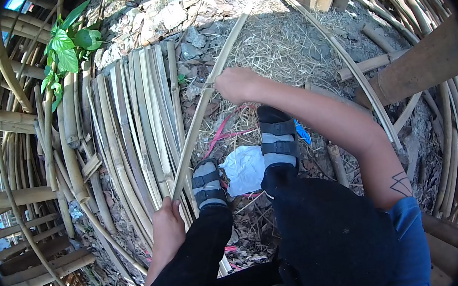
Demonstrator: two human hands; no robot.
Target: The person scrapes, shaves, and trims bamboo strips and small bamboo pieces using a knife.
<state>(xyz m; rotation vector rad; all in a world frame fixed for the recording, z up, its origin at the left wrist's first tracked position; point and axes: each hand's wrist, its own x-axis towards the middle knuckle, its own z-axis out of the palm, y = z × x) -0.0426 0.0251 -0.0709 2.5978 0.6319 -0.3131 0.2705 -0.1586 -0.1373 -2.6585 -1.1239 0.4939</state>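
Note:
A long split bamboo strip [196,121] slants across the middle of the view, from near my left knee up towards the rubble. My left hand [168,227] is closed around its lower end. Higher up, my right hand [237,84] makes a fist just to the right of the strip. From that fist a thin, blade-like tool [208,85] lies across the strip; its handle is hidden by my fingers. Below the strip are my sandalled feet, with a crumpled white plastic bag [243,169] on the ground between them.
Many bamboo strips [141,107] lie side by side on the left. Thin shavings [264,50] cover the ground ahead. Another long strip [336,48] arcs down the right, near a thick bamboo post [422,67]. A leafy plant [66,51] grows at upper left. Pink ribbon [219,134] lies by my feet.

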